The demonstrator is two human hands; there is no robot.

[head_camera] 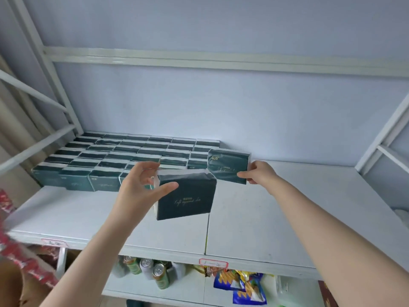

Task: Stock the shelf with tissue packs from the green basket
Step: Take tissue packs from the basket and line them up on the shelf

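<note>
At centre left of the frame, the rows point(124, 151) of stocked packs fill the back left of the shelf point(287, 207), their long sides running across the picture. At mid-frame the left hand point(141, 185) grips the near pack point(186, 196) by its left end, with the thumb on the dark front face and the fingers curled over the top. This pack hangs above the bare board in front of the rows, its long axis across the frame and slightly tilted.

Right of centre, the far pack point(229, 168) sits at the right end of the rows, long axis also across. The right hand point(259, 173) pinches its right edge between thumb and fingers.

The free board lies right of the rows, so the next open place is probably up and right of the near pack, closer to the right hand.

The left hand hides part of the front row. I cannot tell whether the far pack rests on the board or touches its neighbour. The basket is out of frame, and a red blur at the left edge is unreadable.
</note>
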